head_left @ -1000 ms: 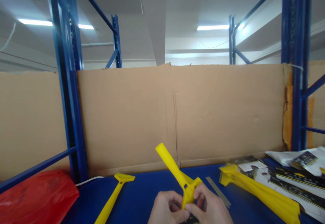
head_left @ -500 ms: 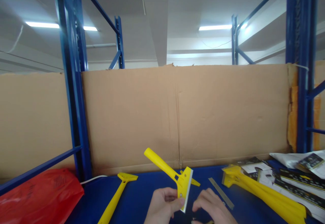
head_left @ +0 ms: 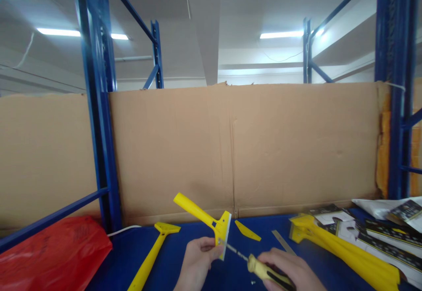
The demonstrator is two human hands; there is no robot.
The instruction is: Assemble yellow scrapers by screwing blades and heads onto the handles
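Note:
My left hand point(head_left: 198, 258) grips a yellow scraper point(head_left: 198, 209) by the lower end of its head, its handle pointing up and to the left. A pale blade strip runs along the head's right edge. My right hand point(head_left: 290, 269) is closed around a screwdriver point(head_left: 262, 268) with a yellow and black handle. The shaft points left, its tip at the lower part of the scraper's head by a screw. A small screw point(head_left: 252, 282) lies below the screwdriver. Beyond my hands are a flat yellow plate point(head_left: 248, 230) and a thin metal blade point(head_left: 282, 241).
A second yellow scraper point(head_left: 148, 256) lies on the blue table point(head_left: 176, 247) at left, beside a red plastic bag point(head_left: 56, 256). Several yellow scrapers point(head_left: 349, 251) and black-and-white packages point(head_left: 392, 238) are piled at right. A cardboard wall point(head_left: 171, 150) and blue rack posts point(head_left: 104, 150) stand behind.
My right hand has brought the screwdriver up from the table to the scraper's head. My left hand and the scraper have shifted a little left, uncovering the flat yellow plate.

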